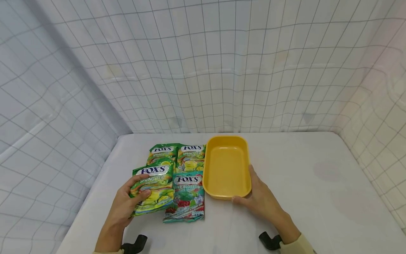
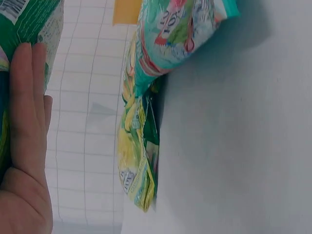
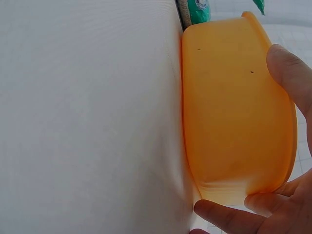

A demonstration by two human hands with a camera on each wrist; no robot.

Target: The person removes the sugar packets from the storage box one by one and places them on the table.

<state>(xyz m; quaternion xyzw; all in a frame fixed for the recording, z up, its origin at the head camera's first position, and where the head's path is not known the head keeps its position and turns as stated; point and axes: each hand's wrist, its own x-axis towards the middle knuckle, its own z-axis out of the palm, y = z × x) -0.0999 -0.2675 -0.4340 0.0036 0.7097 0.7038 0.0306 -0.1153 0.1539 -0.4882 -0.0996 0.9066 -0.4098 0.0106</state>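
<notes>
My left hand (image 1: 125,201) grips a green FOX'S Spring Tea candy bag (image 1: 155,201), thumb and a finger across its front. In the left wrist view this bag (image 2: 24,24) is raised off the table, with straight fingers (image 2: 29,107) along it. Two more Spring Tea bags (image 1: 163,151) lie behind it, and a teal FOX'S candy bag (image 1: 185,194) lies to its right. My right hand (image 1: 261,199) holds the near right corner of a yellow plastic tub (image 1: 226,169). In the right wrist view the thumb (image 3: 290,68) rests at the tub's rim and fingers touch its side wall.
A white cloth covers the table (image 1: 304,183). White grid-patterned sheets (image 1: 222,70) enclose the back and both sides. The tub stands right beside the candy bags. Black curved pieces (image 1: 269,241) show at both wrists.
</notes>
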